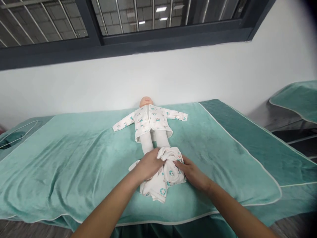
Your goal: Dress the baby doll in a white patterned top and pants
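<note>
A baby doll (146,101) lies on its back on the green blanket (81,148), its head toward the wall. It wears a white patterned jacket (158,119) with both sleeves spread out, and white covering shows on its legs (162,138). White patterned pants (158,188) are bunched around the lower legs. My left hand (150,165) grips the bunched fabric at its left side, fingers closed. My right hand (190,170) pinches the same fabric from the right, thumb on top. The doll's feet are mostly hidden by cloth and my left hand.
Behind the bed stands a white wall (111,82) below a dark-framed window (173,38) with metal bars. A darker green cover (260,142) lies under the blanket at the right. Another green-covered surface (297,99) is at the far right.
</note>
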Available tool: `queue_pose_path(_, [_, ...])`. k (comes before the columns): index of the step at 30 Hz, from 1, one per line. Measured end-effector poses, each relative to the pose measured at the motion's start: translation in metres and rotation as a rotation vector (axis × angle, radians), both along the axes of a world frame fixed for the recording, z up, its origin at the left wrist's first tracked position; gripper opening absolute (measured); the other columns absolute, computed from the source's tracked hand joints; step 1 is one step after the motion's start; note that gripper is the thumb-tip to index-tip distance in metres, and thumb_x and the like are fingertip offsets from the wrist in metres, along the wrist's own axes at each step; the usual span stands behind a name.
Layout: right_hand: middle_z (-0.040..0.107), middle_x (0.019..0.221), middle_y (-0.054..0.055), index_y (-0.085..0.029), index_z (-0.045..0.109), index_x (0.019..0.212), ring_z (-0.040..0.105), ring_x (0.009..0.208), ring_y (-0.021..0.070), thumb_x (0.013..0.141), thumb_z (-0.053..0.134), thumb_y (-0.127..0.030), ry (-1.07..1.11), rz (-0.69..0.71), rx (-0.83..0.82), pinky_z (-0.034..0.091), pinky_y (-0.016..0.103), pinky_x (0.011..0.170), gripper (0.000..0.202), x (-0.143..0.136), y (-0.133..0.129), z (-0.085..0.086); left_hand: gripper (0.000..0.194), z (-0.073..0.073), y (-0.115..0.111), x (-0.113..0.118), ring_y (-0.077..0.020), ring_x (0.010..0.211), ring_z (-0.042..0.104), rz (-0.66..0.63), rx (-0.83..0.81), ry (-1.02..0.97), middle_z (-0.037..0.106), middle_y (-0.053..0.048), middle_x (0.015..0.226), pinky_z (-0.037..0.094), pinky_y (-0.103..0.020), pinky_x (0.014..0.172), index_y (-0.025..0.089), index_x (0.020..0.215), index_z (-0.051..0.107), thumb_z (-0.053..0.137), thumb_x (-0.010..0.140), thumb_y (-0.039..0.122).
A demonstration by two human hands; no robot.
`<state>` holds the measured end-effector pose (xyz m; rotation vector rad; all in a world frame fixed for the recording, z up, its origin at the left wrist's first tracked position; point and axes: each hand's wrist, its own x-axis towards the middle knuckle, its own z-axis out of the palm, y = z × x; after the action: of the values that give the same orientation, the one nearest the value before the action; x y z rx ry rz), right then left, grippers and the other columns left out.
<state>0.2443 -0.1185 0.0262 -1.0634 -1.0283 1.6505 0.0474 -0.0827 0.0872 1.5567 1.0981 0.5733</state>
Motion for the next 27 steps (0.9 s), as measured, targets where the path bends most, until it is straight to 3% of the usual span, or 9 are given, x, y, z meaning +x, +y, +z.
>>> queue_pose_path(4, [0.074,0.098,0.006,-0.022,0.068,0.119,0.067,0.083,0.0224,0.078,0.077,-0.052,0.051,-0.01,-0.001,0.051,0.035,0.077,0.052,-0.001,0.009,-0.003,0.033,0.007,0.003,0.003,-0.0289,0.106,0.063,-0.019,-0.083,-0.086,0.071,-0.008,0.114,0.049,-0.037,0.087,0.021,0.114,0.066,0.062,0.083,0.032])
queue_pose_path(10, [0.073,0.095,0.008,-0.017,0.07,0.108,0.065,0.088,0.025,0.086,0.06,-0.067,-0.138,-0.065,0.098,0.05,0.034,0.075,0.056,-0.007,0.021,-0.004,0.03,0.009,0.014,0.002,-0.0275,0.098,0.065,0.085,-0.152,-0.139,0.072,-0.009,0.106,0.051,-0.038,0.084,0.02,0.107,0.066,0.067,0.081,0.034])
queue_pose_path(14, [0.073,0.098,0.007,-0.018,0.07,0.108,0.063,0.09,0.0259,0.085,0.059,-0.067,-0.272,-0.196,0.209,0.049,0.035,0.08,0.055,-0.014,0.029,-0.005,0.042,0.011,0.018,0.002,-0.0262,0.093,0.069,0.116,-0.343,-0.267,0.073,-0.009,0.102,0.053,-0.039,0.082,0.019,0.116,0.064,0.073,0.078,0.036])
queue_pose_path(17, [0.073,0.102,0.006,-0.02,0.07,0.108,0.062,0.096,0.0274,0.087,0.058,-0.063,-0.377,-0.292,0.304,0.047,0.037,0.085,0.05,-0.02,0.039,-0.004,0.045,0.013,0.022,0.004,-0.0253,0.088,0.07,0.131,-0.391,-0.347,0.074,-0.01,0.099,0.054,-0.038,0.081,0.019,0.116,0.064,0.076,0.076,0.036])
queue_pose_path(20, [0.072,0.097,0.007,-0.019,0.069,0.104,0.061,0.092,0.0275,0.088,0.056,-0.062,-0.419,-0.397,0.364,0.046,0.037,0.083,0.048,-0.023,0.05,-0.003,0.042,0.015,0.03,0.007,-0.0263,0.09,0.07,0.128,-0.335,-0.307,0.074,-0.01,0.099,0.054,-0.038,0.08,0.018,0.114,0.066,0.074,0.077,0.035])
queue_pose_path(25, [0.068,0.085,0.005,-0.021,0.067,0.101,0.058,0.092,0.027,0.086,0.057,-0.063,-0.463,-0.505,0.409,0.044,0.037,0.085,0.046,-0.022,0.072,-0.003,0.026,0.021,0.05,0.015,-0.0288,0.102,0.067,0.178,-0.002,-0.176,0.074,-0.009,0.106,0.051,-0.038,0.088,0.018,0.101,0.071,0.07,0.078,0.028])
queue_pose_path(27, [0.068,0.091,0.006,-0.021,0.066,0.1,0.058,0.093,0.0263,0.086,0.055,-0.065,-0.451,-0.518,0.402,0.045,0.037,0.085,0.047,-0.02,0.081,-0.004,0.026,0.024,0.055,0.02,-0.0291,0.1,0.068,0.211,-0.017,-0.181,0.075,-0.009,0.104,0.052,-0.038,0.086,0.018,0.1,0.071,0.071,0.077,0.028])
